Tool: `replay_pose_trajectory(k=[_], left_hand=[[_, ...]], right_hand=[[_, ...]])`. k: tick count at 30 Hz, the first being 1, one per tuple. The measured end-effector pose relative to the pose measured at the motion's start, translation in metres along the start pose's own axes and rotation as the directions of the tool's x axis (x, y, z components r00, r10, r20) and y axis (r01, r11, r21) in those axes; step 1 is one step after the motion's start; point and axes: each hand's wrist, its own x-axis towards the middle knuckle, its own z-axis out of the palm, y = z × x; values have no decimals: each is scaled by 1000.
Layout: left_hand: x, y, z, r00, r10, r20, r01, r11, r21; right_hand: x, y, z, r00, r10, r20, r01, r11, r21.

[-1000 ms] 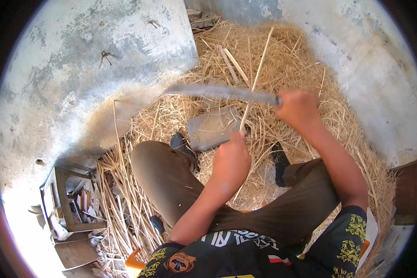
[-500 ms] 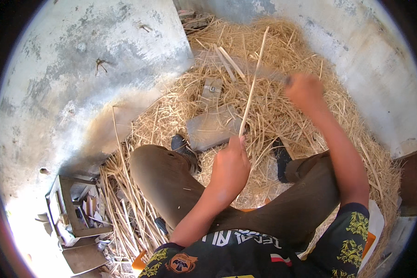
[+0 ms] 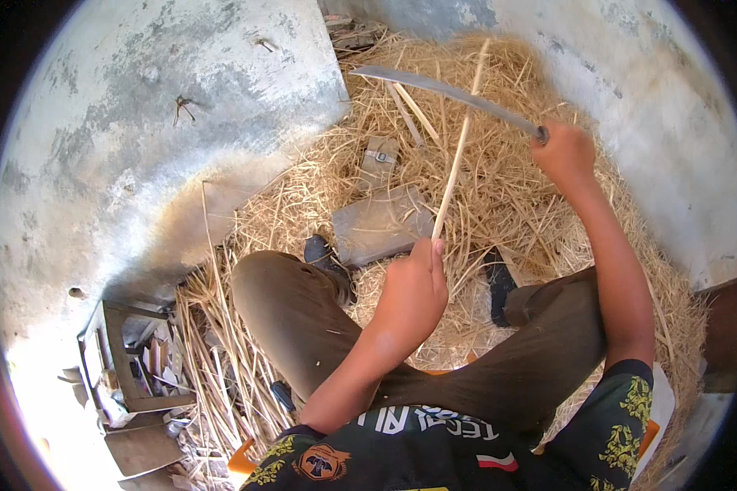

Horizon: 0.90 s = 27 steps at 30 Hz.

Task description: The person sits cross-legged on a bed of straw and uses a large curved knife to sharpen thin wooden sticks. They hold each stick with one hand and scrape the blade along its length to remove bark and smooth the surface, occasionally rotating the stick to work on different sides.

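Observation:
My left hand [image 3: 409,293], above my lap, is closed on the lower end of a thin pale strip [image 3: 455,173], likely bamboo or cane. The strip slants up and away, its far end over the heap of shavings. In my right hand [image 3: 567,154], farther right, is the dark handle of a machete [image 3: 426,83]. Its long, slightly curved blade reaches leftward and crosses the upper part of the strip; whether the two touch I cannot tell. Below the strip, between my feet, a flat grey-brown block [image 3: 378,226] lies among the shavings.
Curly pale shavings [image 3: 516,200] cover the floor ahead and to the right. Long thin strips [image 3: 236,368] lie to my left, beside a wooden frame box [image 3: 160,403] with odds and ends. A smaller piece with a buckle [image 3: 377,155] sits beyond the block. Weathered walls [image 3: 205,74] enclose the space.
My right hand has moved slightly right and the machete, blurred before, now shows sharply across the strip. The strip's far end has shifted a little to the right.

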Motion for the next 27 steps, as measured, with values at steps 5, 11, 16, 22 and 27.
replay_pose_trajectory(k=[5,11,16,22,27], left_hand=[[-4,9,-14,988,-157,15,156,988,7],[-13,10,-3,996,-70,60,72,997,-19],[-11,8,8,985,-144,99,144,990,7],[-16,16,-13,993,-97,72,99,995,-26],[-15,13,-1,999,4,52,4,989,-150]], right_hand=[[-24,-61,-9,991,-132,-19,134,982,134],[7,-1,-12,979,202,8,-202,978,46],[-13,-13,-28,986,166,-7,-166,985,-44],[-17,-4,-19,999,11,-50,-7,997,82],[21,138,28,688,718,-111,-635,668,388]])
